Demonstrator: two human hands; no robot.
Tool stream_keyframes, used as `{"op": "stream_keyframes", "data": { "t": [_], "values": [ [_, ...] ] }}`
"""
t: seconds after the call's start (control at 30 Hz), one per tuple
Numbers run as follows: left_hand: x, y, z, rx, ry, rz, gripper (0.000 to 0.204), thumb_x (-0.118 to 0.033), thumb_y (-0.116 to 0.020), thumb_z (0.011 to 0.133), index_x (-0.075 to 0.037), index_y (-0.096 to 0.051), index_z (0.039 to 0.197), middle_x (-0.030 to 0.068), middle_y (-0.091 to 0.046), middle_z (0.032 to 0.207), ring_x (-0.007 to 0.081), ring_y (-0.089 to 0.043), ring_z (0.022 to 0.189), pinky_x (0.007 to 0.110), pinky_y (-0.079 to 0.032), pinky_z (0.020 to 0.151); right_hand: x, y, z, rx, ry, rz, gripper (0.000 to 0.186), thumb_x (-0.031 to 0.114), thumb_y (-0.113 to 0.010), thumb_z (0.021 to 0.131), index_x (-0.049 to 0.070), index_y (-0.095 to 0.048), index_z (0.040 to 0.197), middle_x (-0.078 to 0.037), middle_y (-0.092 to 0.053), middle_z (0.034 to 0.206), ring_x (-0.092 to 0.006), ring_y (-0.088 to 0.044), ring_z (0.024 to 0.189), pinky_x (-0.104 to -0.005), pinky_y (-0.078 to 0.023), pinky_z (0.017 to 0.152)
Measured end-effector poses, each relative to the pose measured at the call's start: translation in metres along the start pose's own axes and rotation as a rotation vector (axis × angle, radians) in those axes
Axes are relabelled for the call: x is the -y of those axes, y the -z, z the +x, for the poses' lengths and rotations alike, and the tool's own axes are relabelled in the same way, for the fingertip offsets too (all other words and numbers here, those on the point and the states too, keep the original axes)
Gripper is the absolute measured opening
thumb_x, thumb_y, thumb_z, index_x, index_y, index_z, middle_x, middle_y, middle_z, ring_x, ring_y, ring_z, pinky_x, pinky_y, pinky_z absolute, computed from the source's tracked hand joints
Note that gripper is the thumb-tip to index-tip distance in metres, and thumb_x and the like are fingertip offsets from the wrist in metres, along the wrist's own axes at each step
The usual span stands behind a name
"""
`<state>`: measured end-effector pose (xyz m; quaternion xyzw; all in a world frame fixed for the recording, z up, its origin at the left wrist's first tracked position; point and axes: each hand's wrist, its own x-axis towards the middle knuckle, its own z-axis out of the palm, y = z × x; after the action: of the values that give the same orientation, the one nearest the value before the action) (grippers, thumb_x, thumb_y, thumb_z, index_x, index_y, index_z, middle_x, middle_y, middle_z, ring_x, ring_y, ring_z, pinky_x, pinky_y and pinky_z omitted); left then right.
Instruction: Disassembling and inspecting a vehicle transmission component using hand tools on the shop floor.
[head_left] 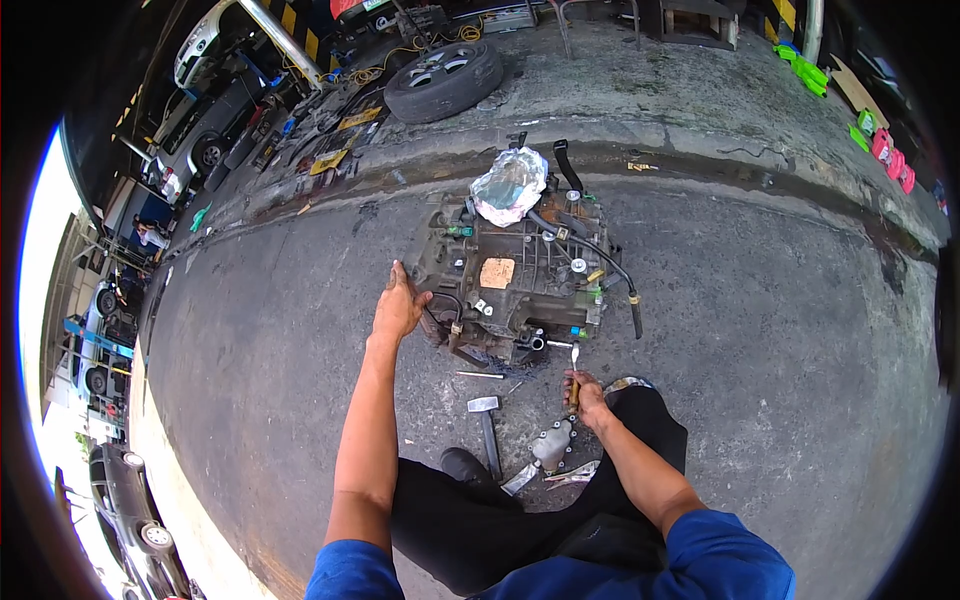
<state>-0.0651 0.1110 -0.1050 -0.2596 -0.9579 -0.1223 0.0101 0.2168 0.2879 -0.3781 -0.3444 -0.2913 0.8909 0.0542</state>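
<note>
A greasy metal gearbox (510, 300) lies on the ground in front of me. At its left edge rests my left hand (398, 308), thumb and fingers apart against the housing. My right hand (588, 396) is closed around the handle of a ratchet wrench (575, 358). From the ratchet's head a short bar points left toward the gearbox's near side; whether it sits on a bolt is too small to tell. A crumpled foil sheet (508, 186) covers part of the gearbox's far end. A black hose (600, 252) curves over its right side.
Between my legs lie a hammer (484, 406), a grey metal cover (552, 446) and locking pliers (572, 476). A thin metal rod (480, 375) is near the gearbox. Beyond it run a gutter (680, 165) and a raised concrete floor with a wheel (445, 82). Parked cars stand left.
</note>
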Motion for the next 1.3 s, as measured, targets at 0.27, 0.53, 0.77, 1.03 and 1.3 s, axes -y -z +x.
{"op": "stream_keyframes", "data": {
  "t": [0.27, 0.53, 0.77, 1.03, 1.3],
  "values": [
    [-0.004, -0.005, 0.002, -0.006, -0.001, 0.058, 0.09, -0.031, -0.069, 0.08, 0.006, -0.015, 0.142, 0.0316, -0.036, 0.136, 0.0444, -0.043, 0.121, 0.044, -0.039, 0.1, -0.009, 0.017, 0.006, -0.068, -0.122, 0.054, 0.022, 0.024, -0.048, 0.093, 0.008, -0.055, 0.107, -0.004, -0.052, 0.081, -0.0153, -0.049, 0.06, -0.0326, -0.046, 0.052],
    [-0.006, -0.002, 0.003, 0.005, 0.014, 0.122, 0.091, -0.032, -0.069, 0.08, 0.006, -0.015, 0.142, 0.0275, -0.024, 0.146, 0.0415, -0.032, 0.131, 0.043, -0.036, 0.104, -0.009, 0.015, 0.009, -0.06, -0.131, 0.051, 0.02, 0.02, -0.049, 0.091, 0.01, -0.055, 0.107, -0.004, -0.054, 0.083, -0.0157, -0.049, 0.06, -0.0329, -0.047, 0.053],
    [-0.008, -0.004, -0.002, 0.023, 0.023, 0.115, 0.09, -0.03, -0.069, 0.08, 0.007, -0.015, 0.142, 0.027, -0.025, 0.145, 0.0401, -0.032, 0.131, 0.042, -0.036, 0.104, -0.013, 0.017, 0.003, -0.052, -0.148, 0.02, 0.021, 0.019, -0.049, 0.09, 0.01, -0.055, 0.109, -0.004, -0.055, 0.083, -0.0155, -0.049, 0.06, -0.0322, -0.046, 0.053],
    [-0.004, -0.001, 0.002, 0.005, -0.006, 0.136, 0.087, -0.034, -0.067, 0.082, 0.009, -0.019, 0.14, 0.03, -0.029, 0.142, 0.0413, -0.038, 0.128, 0.042, -0.038, 0.102, -0.006, 0.009, 0.0, -0.043, -0.146, -0.007, 0.02, 0.019, -0.049, 0.091, 0.01, -0.054, 0.107, -0.004, -0.053, 0.084, -0.0141, -0.048, 0.061, -0.0309, -0.046, 0.053],
    [0.012, -0.009, 0.009, -0.055, -0.108, 0.196, 0.085, -0.041, -0.063, 0.083, 0.012, -0.023, 0.137, 0.0355, -0.035, 0.134, 0.0465, -0.046, 0.117, 0.045, -0.041, 0.097, -0.004, 0.007, 0.003, -0.055, -0.138, -0.007, 0.019, 0.018, -0.047, 0.092, 0.008, -0.054, 0.108, -0.005, -0.054, 0.084, -0.0142, -0.049, 0.062, -0.0305, -0.046, 0.055]
  ]
}}
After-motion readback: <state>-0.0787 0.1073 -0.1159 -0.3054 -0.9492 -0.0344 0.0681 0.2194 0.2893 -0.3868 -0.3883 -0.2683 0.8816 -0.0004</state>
